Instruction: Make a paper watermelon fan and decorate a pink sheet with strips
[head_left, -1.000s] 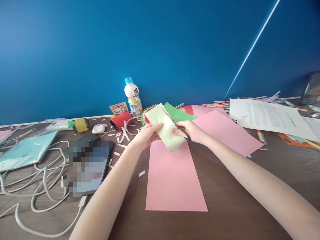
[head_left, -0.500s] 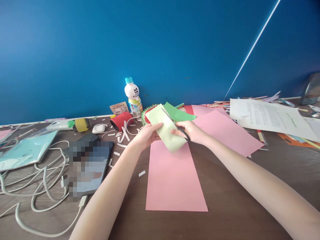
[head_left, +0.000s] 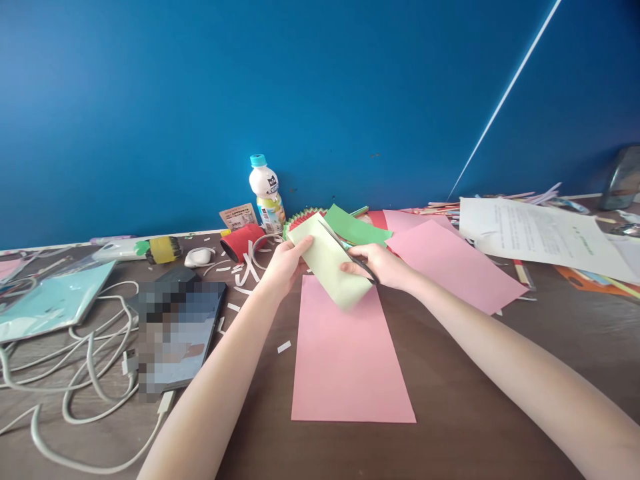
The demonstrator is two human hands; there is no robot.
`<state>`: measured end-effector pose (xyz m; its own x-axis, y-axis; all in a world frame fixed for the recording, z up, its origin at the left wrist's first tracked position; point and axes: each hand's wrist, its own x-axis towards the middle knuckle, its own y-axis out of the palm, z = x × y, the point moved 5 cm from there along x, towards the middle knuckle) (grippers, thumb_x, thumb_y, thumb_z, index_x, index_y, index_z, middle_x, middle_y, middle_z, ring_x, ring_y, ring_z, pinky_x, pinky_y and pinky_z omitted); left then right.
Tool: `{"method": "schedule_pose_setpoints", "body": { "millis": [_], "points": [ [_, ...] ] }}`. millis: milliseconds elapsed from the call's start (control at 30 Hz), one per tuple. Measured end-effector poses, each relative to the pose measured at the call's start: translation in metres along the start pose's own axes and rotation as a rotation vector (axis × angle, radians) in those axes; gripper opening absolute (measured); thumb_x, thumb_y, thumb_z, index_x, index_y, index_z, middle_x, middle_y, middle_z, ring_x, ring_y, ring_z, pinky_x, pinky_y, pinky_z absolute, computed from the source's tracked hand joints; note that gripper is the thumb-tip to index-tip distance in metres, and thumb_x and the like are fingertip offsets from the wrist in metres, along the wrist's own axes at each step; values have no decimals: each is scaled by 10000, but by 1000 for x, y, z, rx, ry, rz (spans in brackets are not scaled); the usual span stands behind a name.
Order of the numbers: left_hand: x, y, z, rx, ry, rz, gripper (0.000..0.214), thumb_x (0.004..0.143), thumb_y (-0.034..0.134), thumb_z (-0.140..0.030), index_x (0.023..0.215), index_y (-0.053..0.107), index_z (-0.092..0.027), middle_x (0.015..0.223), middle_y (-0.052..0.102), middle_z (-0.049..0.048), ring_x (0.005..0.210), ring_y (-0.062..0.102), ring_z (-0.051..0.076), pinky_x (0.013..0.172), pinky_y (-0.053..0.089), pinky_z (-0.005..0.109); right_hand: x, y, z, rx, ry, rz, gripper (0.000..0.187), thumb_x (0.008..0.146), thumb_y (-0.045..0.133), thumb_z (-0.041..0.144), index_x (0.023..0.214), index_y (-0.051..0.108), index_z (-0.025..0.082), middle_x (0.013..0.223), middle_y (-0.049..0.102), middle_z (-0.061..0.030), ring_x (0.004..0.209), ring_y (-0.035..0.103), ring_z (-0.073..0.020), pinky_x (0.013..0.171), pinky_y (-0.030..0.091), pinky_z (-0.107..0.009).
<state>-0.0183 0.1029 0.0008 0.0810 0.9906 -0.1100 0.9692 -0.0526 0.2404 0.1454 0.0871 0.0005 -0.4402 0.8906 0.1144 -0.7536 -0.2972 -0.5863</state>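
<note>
My left hand [head_left: 287, 265] pinches the left edge of a pale green paper [head_left: 333, 263], thumb on top. Scissors [head_left: 371, 271] with dark handles are gripped in my right hand [head_left: 377, 265], and their blades lie along the paper's upper right edge. How far the blades are apart I cannot tell. The pale green sheet is held tilted above the far end of a pink paper [head_left: 350, 360], which lies flat on the table. Behind my hands rests a brighter green paper [head_left: 357, 225].
More pink paper [head_left: 455, 263] lies to the right, beside a printed white sheet [head_left: 540, 233]. At the back stand a bottle [head_left: 267, 193] and a tipped red cylinder [head_left: 243, 243] among white paper scraps. On the left are a tablet-like device [head_left: 193, 340], white cables [head_left: 95, 360] and a light-blue packet [head_left: 57, 300].
My left hand and the pale green paper have shifted slightly left and toward me. The scissors stay in my right hand at the paper's right edge.
</note>
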Motion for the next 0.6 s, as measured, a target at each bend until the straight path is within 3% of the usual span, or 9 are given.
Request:
{"method": "schedule_pose_setpoints", "body": {
  "millis": [233, 600],
  "points": [
    [-3, 7, 5, 40, -9, 90, 192, 760, 601, -235, 891, 634, -98, 868, 705, 111, 760, 669, 199, 679, 532, 301, 0, 0, 1, 67, 12, 5, 432, 697, 589, 571, 632, 457, 165, 607, 389, 34, 555, 362, -92, 505, 242, -230],
    [-1, 11, 14, -47, -77, 122, 212, 723, 645, -227, 901, 632, -113, 906, 704, 110, 829, 662, 197, 725, 521, 284, -1, 1, 1, 175, 32, 17, 364, 712, 607, 502, 760, 575, 143, 683, 537, 2, 615, 473, -128, 534, 314, -230]
  ]
}}
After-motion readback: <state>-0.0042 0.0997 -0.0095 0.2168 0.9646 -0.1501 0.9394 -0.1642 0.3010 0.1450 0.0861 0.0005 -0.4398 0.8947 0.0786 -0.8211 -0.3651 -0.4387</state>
